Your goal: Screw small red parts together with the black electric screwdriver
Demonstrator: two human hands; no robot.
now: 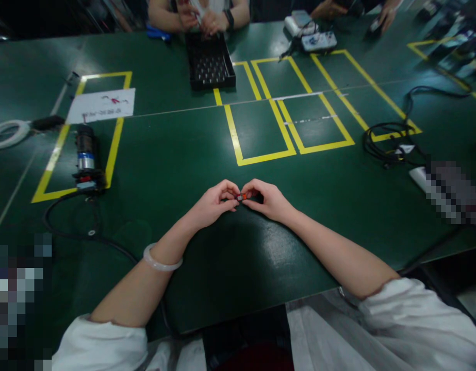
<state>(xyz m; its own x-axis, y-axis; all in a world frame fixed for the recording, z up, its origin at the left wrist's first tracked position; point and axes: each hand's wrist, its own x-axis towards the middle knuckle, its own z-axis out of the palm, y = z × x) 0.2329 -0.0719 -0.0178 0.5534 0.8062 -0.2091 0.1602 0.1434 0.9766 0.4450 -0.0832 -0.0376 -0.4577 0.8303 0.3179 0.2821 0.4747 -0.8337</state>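
Between the fingertips of both hands is a small part [241, 197], dark with a silvery middle and an orange-red end; its exact kind is too small to make out. My left hand [218, 201] pinches it from the left, thumb below and fingers curled above. From the right, my right hand [267, 199] pinches the orange-red end. Both hands are over the green table [176, 149], close to its surface. A pale bangle [162, 263] circles my left wrist.
At left stands a dark cylindrical device [85, 149] with a cable, near a white paper [102, 105] and a white coil [9, 134]. A black tray [212, 64] lies before a person's hands [207, 20] across the table. Black cables [388, 139] lie at right. Yellow tape [266, 158] marks rectangles.
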